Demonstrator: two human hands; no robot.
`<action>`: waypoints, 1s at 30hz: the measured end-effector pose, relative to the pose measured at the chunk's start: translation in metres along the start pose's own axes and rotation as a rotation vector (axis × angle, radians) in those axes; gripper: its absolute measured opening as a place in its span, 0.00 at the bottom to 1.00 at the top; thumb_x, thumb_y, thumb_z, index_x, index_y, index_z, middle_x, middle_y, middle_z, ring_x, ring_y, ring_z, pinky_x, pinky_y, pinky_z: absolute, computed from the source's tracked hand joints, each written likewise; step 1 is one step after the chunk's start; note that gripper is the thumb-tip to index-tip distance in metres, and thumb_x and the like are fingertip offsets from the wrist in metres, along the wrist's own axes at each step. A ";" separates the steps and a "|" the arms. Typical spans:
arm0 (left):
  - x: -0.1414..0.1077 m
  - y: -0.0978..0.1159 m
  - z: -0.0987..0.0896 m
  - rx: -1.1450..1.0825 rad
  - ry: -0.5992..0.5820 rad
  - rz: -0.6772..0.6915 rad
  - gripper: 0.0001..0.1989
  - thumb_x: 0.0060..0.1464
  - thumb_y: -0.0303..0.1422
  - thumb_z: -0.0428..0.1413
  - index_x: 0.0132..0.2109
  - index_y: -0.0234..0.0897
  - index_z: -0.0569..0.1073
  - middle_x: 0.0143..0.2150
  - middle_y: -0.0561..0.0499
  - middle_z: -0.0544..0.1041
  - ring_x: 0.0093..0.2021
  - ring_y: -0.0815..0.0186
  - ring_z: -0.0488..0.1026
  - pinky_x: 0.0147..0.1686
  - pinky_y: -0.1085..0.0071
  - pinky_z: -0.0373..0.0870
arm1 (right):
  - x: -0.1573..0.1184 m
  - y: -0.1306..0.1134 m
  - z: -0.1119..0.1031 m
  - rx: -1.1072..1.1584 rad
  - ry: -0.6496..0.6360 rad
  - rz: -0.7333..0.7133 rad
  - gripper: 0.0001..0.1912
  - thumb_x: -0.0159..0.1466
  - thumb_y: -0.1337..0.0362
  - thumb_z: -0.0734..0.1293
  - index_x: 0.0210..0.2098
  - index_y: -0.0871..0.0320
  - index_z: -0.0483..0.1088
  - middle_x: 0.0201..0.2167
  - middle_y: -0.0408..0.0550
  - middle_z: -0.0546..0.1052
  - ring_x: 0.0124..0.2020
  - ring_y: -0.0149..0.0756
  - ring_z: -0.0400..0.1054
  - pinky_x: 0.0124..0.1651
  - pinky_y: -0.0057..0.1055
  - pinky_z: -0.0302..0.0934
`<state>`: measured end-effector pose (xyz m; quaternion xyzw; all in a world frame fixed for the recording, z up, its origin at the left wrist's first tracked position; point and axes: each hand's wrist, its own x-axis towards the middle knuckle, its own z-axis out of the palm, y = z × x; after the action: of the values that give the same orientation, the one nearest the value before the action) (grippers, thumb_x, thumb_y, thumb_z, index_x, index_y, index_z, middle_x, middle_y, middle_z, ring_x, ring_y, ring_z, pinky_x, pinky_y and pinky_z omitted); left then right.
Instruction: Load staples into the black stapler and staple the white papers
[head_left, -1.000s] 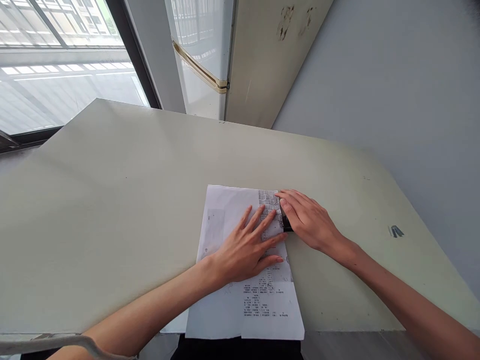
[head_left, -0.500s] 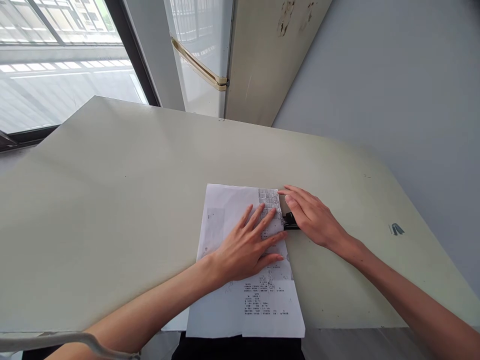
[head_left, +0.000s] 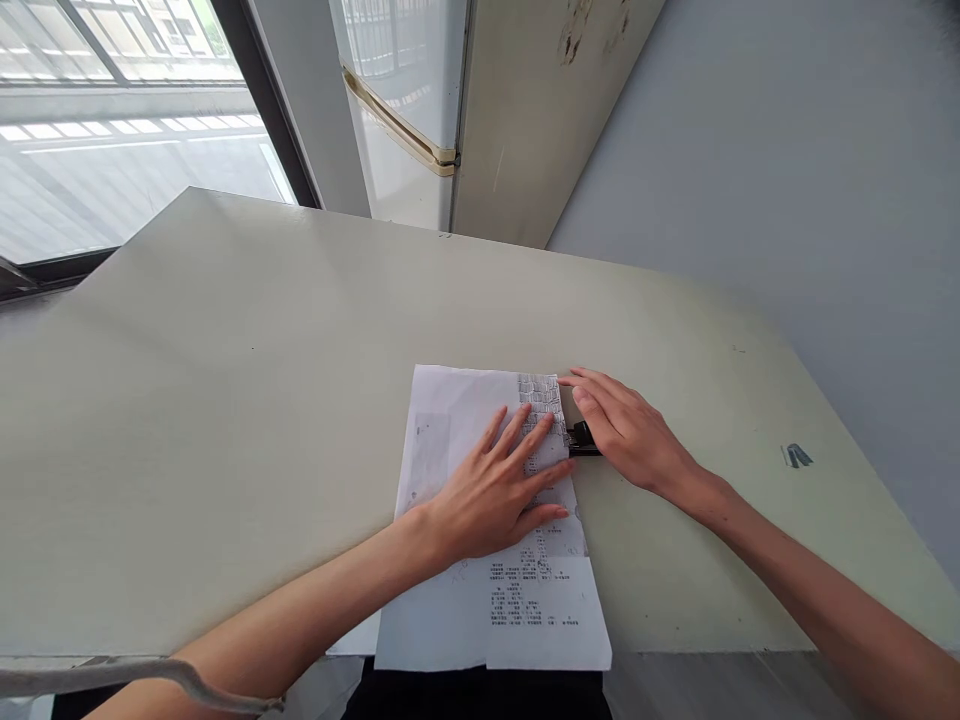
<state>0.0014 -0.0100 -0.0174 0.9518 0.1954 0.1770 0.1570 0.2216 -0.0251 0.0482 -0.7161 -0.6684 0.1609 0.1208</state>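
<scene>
My left hand (head_left: 499, 490) lies flat with fingers spread on a stack of printed paper (head_left: 435, 620), over its right half. The sheets show columns of small text and a hatched drawing at the top right. A black stapler (head_left: 581, 437) sits at the paper's right edge, its front end meeting the sheets. My right hand (head_left: 630, 430) rests over the stapler and hides most of it. Its fingers stretch out close together toward the paper's top right corner, and the thumb lies alongside them. Whether the stapler's jaw is pressed down cannot be seen.
The pale table (head_left: 262, 430) spans most of the view. Small grey strips, like staples (head_left: 796, 456), lie to the right. A grey cable (head_left: 150, 672) crosses the lower left corner. Behind the table stand a fridge (head_left: 409, 190), a window (head_left: 135, 120) and a wall (head_left: 787, 150).
The whole view has shifted very slightly. Both hands, the paper and the stapler keep the same places relative to each other.
</scene>
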 end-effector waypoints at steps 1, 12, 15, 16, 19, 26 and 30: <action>0.000 0.000 -0.001 0.000 -0.001 0.002 0.30 0.73 0.52 0.47 0.75 0.48 0.62 0.81 0.46 0.45 0.80 0.44 0.41 0.76 0.40 0.43 | 0.000 0.000 0.000 -0.010 0.002 -0.002 0.26 0.78 0.54 0.49 0.62 0.47 0.73 0.69 0.44 0.72 0.72 0.46 0.63 0.71 0.51 0.59; 0.000 -0.001 -0.001 0.020 -0.007 0.007 0.28 0.73 0.51 0.47 0.71 0.45 0.67 0.81 0.43 0.49 0.80 0.43 0.43 0.76 0.39 0.43 | 0.001 0.002 0.008 -0.055 0.029 -0.037 0.26 0.78 0.54 0.48 0.62 0.48 0.72 0.69 0.47 0.71 0.71 0.45 0.63 0.70 0.51 0.60; 0.000 -0.001 0.000 0.021 -0.011 0.008 0.28 0.73 0.51 0.47 0.72 0.45 0.67 0.80 0.42 0.49 0.80 0.43 0.43 0.76 0.39 0.43 | 0.002 0.002 0.009 -0.053 0.019 -0.028 0.26 0.78 0.54 0.49 0.63 0.48 0.72 0.70 0.47 0.70 0.72 0.46 0.62 0.71 0.53 0.58; 0.000 -0.001 0.000 0.019 -0.010 0.007 0.28 0.73 0.51 0.47 0.72 0.45 0.67 0.81 0.42 0.49 0.80 0.43 0.43 0.76 0.38 0.43 | 0.002 0.002 0.009 -0.050 0.019 -0.030 0.26 0.78 0.54 0.49 0.63 0.48 0.71 0.70 0.47 0.70 0.72 0.46 0.62 0.71 0.54 0.58; 0.000 0.000 0.002 0.009 0.006 0.006 0.29 0.73 0.51 0.47 0.73 0.46 0.64 0.81 0.44 0.47 0.80 0.43 0.42 0.76 0.39 0.42 | 0.002 0.002 0.009 -0.046 0.026 -0.036 0.26 0.78 0.54 0.49 0.63 0.48 0.72 0.69 0.48 0.71 0.71 0.47 0.62 0.71 0.55 0.58; -0.001 0.000 0.002 0.002 0.003 0.005 0.29 0.73 0.51 0.46 0.74 0.46 0.63 0.81 0.42 0.47 0.80 0.42 0.42 0.76 0.39 0.43 | 0.002 0.000 0.009 -0.079 0.015 -0.019 0.26 0.78 0.54 0.49 0.62 0.48 0.72 0.69 0.46 0.71 0.71 0.46 0.63 0.70 0.53 0.60; -0.001 0.001 0.002 0.002 0.006 0.003 0.29 0.73 0.52 0.46 0.74 0.47 0.64 0.81 0.45 0.47 0.80 0.43 0.42 0.76 0.39 0.43 | 0.002 0.000 0.009 -0.086 0.018 -0.024 0.26 0.78 0.54 0.49 0.63 0.47 0.72 0.69 0.46 0.71 0.71 0.46 0.63 0.70 0.53 0.61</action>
<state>0.0016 -0.0114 -0.0189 0.9516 0.1948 0.1800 0.1551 0.2179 -0.0238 0.0398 -0.7139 -0.6822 0.1243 0.0977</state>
